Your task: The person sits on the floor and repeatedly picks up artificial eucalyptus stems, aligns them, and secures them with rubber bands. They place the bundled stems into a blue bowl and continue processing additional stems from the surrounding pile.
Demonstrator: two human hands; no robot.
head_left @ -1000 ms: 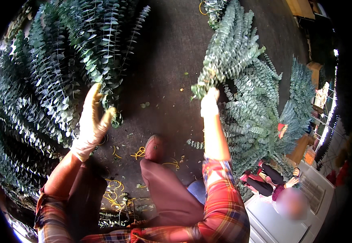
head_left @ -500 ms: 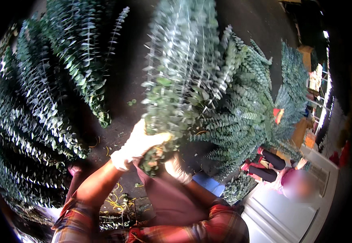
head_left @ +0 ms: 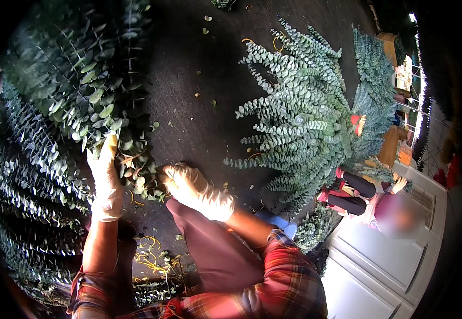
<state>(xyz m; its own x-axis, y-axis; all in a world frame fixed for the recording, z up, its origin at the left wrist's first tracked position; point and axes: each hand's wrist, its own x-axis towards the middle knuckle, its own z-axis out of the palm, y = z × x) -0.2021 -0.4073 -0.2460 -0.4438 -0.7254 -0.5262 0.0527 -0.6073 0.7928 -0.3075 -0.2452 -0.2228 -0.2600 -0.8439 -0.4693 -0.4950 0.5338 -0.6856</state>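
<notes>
A full bunch of eucalyptus branches (head_left: 90, 80) with round grey-green leaves spreads away to the upper left. My left hand (head_left: 107, 178), in a whitish glove, is closed around its lower part, the thumb lying over the leaves. The cut end of the bunch points down toward my knees. Beside that end is my gloved right hand (head_left: 196, 190), its fingers curled in. Whatever is between those fingers, if anything, is hidden.
More eucalyptus bunches (head_left: 34, 212) line the left side. A broad pile of eucalyptus (head_left: 305, 117) lies on the dark floor (head_left: 188, 58) at the right. Yellow rubber bands (head_left: 154, 258) litter the floor by my legs. Another person (head_left: 361, 204) sits right, near a white panelled door (head_left: 372, 266).
The bunch has swung from the centre to the left, carried by my left hand. My right hand has come from under it to its right side.
</notes>
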